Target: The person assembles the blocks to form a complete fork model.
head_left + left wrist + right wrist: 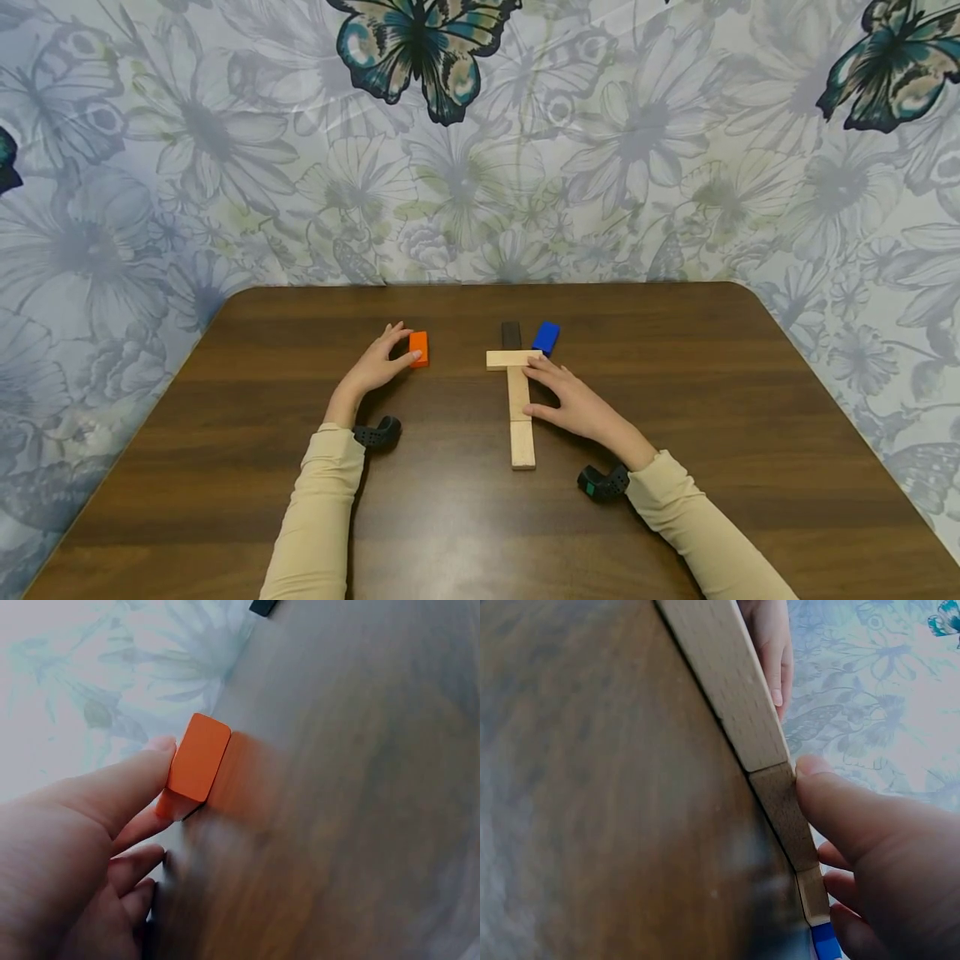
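My left hand [375,363] pinches an orange block [419,349] between thumb and fingers at the left of the table. In the left wrist view the thumb lies along one side of the orange block [199,757]. Pale wooden blocks form a T: two end to end make the stem [519,396], and one lies across the top [502,360]. My right hand [581,407] rests against the T's right side, thumb near the stem's seam and fingertips on the crosspiece. The right wrist view shows the thumb touching the stem [780,814], fingers extended.
A black block [511,335] stands just beyond the crosspiece. A blue block [547,337] lies tilted to the right of it, close to the right fingertips. The brown table [442,508] meets a floral-patterned wall covering [450,208] at its far edge.
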`<state>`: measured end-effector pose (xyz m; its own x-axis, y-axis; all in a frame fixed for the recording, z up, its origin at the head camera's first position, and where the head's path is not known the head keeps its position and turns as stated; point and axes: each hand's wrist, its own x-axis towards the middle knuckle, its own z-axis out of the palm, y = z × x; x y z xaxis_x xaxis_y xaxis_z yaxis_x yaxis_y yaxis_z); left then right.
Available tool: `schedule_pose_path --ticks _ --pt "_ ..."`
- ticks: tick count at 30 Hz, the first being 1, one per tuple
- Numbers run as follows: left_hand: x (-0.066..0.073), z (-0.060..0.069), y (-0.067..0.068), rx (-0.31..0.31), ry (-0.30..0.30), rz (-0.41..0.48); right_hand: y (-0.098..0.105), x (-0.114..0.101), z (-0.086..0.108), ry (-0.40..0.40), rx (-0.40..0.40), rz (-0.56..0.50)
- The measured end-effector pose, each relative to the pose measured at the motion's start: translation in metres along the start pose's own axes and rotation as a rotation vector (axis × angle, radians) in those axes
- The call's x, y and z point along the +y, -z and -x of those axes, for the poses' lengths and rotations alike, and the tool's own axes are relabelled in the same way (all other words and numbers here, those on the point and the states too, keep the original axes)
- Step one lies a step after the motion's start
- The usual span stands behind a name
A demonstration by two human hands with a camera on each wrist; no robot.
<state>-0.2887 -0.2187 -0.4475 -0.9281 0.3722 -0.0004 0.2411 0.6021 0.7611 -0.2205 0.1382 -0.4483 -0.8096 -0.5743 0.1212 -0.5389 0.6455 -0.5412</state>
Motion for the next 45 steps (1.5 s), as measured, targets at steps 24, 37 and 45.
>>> schedule_pose_path --ticks 24,37,45 --pt "0.008 0.001 -0.014 0.282 -0.126 0.2 -0.003 0.0 0.005 -0.014 0.0 -0.006" --pt "0.037 -0.014 -0.019 0.392 -0.026 0.398 0.003 0.002 0.0 -0.012 -0.001 0.001" --pt "0.059 -0.03 -0.043 0.43 0.026 0.583 0.0 0.002 0.001 -0.007 -0.005 -0.009"
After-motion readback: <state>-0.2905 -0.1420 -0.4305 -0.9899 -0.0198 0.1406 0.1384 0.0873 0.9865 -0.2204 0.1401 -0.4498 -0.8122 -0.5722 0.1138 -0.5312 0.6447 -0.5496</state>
